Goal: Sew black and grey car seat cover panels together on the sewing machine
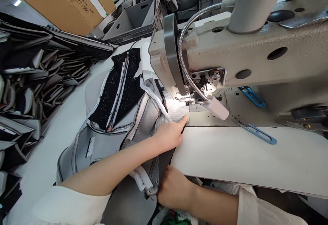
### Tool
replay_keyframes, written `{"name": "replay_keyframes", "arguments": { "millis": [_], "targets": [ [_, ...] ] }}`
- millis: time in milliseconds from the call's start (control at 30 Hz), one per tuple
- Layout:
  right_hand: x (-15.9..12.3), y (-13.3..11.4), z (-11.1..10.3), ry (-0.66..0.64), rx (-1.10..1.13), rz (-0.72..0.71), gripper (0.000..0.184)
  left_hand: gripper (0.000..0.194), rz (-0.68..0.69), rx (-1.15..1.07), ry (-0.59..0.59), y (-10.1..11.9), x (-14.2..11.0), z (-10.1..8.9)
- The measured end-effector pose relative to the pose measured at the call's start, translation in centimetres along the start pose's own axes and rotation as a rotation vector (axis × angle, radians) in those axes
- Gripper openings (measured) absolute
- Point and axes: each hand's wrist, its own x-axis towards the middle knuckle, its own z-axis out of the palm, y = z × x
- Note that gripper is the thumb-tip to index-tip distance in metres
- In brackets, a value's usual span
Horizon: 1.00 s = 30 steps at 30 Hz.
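Observation:
A large sewn cover of grey fabric (147,117) with white and black edging lies bunched left of the sewing machine (225,47), one part reaching under its lit needle area. On that part rests my left hand (170,134), index finger stretched along the edge near the presser foot, the other fingers curled in against the cloth. Below, at the table's front edge, my right hand (175,189) is closed in a fist on the cover's hanging edge; its fingertips are hidden. A black panel (121,88) with loose threads forms the cover's far left portion.
Blue thread snips (261,134) lie on the white table (225,156) to the right, with another blue pair (252,97) under the machine arm. Stacked fabric pieces (58,64) line the left. Behind stand a grey crate (135,22) and a cardboard box (64,3).

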Motion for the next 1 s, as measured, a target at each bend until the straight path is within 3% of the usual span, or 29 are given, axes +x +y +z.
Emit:
{"name": "replay_keyframes", "arguments": {
  "millis": [167,300,433,533,600,667,900,1000],
  "targets": [
    [-1.8,1.3,-1.6,0.145,-0.136,0.044,0.009,0.074,-0.046,0.111,0.043,0.2,1.7,-0.3],
    [-2.8,1.9,-2.8,0.078,-0.176,0.049,0.014,0.074,-0.067,0.048,0.064,0.4,1.4,-0.7],
    [-2.7,2.0,-3.3,-0.019,-0.184,0.059,0.010,0.088,0.016,-0.073,-0.066,0.6,-0.9,-0.2],
    [-2.2,2.0,-4.5,0.020,-0.187,-0.036,0.015,0.083,-0.053,0.156,-0.131,0.5,-2.2,0.8],
    [-2.1,1.8,-5.4,0.056,-0.181,-0.104,0.018,0.077,-0.119,0.290,-0.095,0.3,-2.3,1.2],
    [-2.3,1.6,-5.8,0.064,-0.207,-0.086,0.020,0.073,-0.133,0.326,-0.053,0.0,-2.2,1.4],
    [-3.4,0.0,-2.4,0.187,-0.344,-0.020,0.027,0.071,-0.006,0.103,0.019,-0.8,-1.9,1.6],
    [-3.4,-0.1,-1.9,0.192,-0.336,-0.011,0.027,0.072,-0.005,0.080,0.013,-0.5,-1.8,1.7]
  ]
}}
